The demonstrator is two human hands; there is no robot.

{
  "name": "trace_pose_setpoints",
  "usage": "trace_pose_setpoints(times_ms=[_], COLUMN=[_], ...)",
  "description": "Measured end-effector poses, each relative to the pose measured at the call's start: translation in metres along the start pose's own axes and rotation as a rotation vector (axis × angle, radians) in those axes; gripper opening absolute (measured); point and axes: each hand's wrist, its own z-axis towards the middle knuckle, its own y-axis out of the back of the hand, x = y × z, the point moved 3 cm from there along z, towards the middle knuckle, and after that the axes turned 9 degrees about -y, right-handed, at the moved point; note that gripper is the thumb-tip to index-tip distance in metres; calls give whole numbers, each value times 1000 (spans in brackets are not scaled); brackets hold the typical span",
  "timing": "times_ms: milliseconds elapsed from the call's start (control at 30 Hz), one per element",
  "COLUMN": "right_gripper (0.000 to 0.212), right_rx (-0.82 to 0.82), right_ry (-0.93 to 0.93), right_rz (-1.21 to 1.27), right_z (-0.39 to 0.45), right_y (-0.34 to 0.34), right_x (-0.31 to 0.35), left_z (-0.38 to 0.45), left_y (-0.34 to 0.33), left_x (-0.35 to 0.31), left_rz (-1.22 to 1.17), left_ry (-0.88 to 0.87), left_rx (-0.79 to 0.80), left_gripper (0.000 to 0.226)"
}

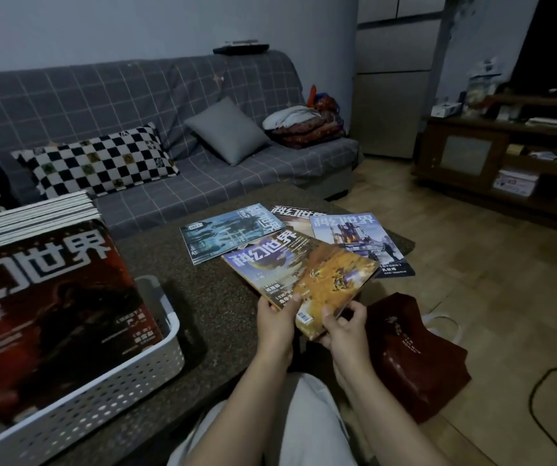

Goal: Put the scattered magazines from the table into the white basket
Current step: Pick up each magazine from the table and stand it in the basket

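Fingers (295, 306) of both hands pinch the near edge of the orange magazine (307, 267) just above the table (223, 297), while many magazines already fill the white basket (156, 358) (three more wait on the table).

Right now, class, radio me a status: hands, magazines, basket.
Left hand and right hand both grip the orange-covered magazine above the dark speckled table. Three magazines left there. White perforated basket left, already stacked. Path clear.
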Motion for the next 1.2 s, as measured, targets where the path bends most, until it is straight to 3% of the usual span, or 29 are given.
trace_pose_setpoints(times_ms=[200,333,467,700,833,1200], right_gripper=[61,38,23,25,24,25], right_rx=[87,85,188,451,542,535], right_ry=[114,227,277,282,286,288], right_rz=[29,-4,-222,-336,-443,-562], right_z=[-29,-47,-72,-108,-121,-112], right_y=[-7,-10,-37,-113,-158,-234], right_x=[35,71,79,65,52,2], left_z=[-19,-29,-47,-79,-86,-58], left_y=[20,54,98,182,227,300], left_x=[-58,-106,-147,-182,-191,-181], left_rz=[-12,55,230,229,277,340], left_ry=[-217,-358,-542,-661,-701,-708], left_rx=[75,52,-39,-187,-290,-515], left_gripper=[40,41,43,31,35,37])
